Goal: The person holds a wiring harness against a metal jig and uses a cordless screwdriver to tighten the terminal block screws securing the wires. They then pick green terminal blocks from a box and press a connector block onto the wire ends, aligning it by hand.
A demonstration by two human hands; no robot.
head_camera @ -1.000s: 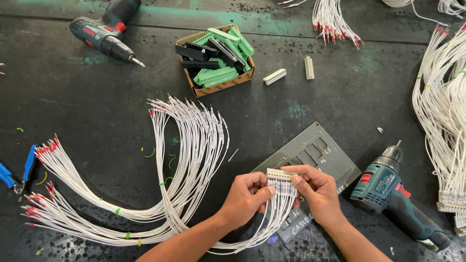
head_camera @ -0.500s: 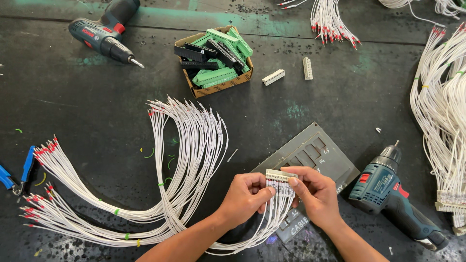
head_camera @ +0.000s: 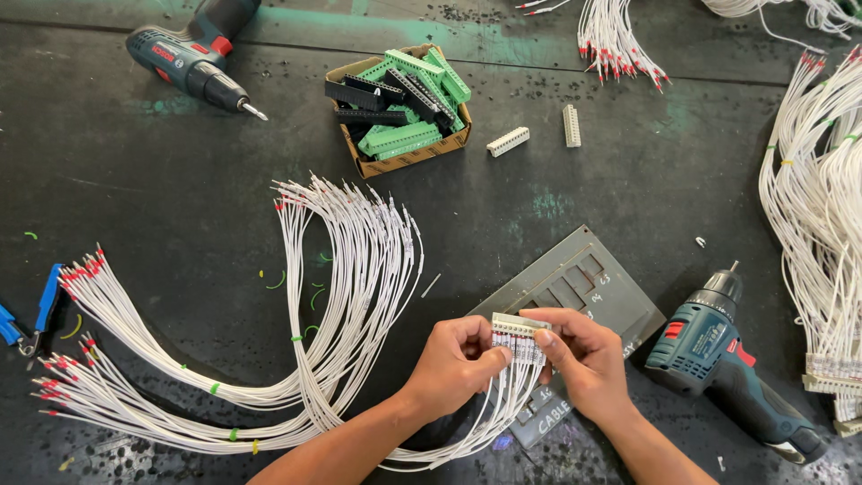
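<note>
Both hands meet low in the frame over the dark tabletop (head_camera: 180, 216). The left hand (head_camera: 453, 364) and the right hand (head_camera: 579, 355) each pinch one end of a short white terminal block (head_camera: 519, 329), fingers closed narrow on it. It is held level and clear of the surface, apparently so the row of white wires (head_camera: 503, 404) hanging beneath it stays in line. Those wires carry red ferrule ends at the block and sweep down and left under the left wrist.

Directly behind the hands lies a grey metal plate (head_camera: 584, 287), tilted, with rectangular cut-outs; the right hand overlaps its lower edge. A blue-green cordless drill (head_camera: 727, 355) lies just beside the right hand, bit pointing up-frame.

To the left, a large loop of white wires (head_camera: 350, 296) fans across the tabletop and runs close under the left forearm, crowding that side. Blue-handled pliers (head_camera: 27, 319) sit at the far left edge. Further up, a cardboard box (head_camera: 400, 162) holds green and black connector strips. 2 loose white terminal blocks (head_camera: 539, 135) lie to its right. A second drill (head_camera: 193, 63) rests top left, well apart. More wire bundles (head_camera: 817, 224) lie along the right edge.
</note>
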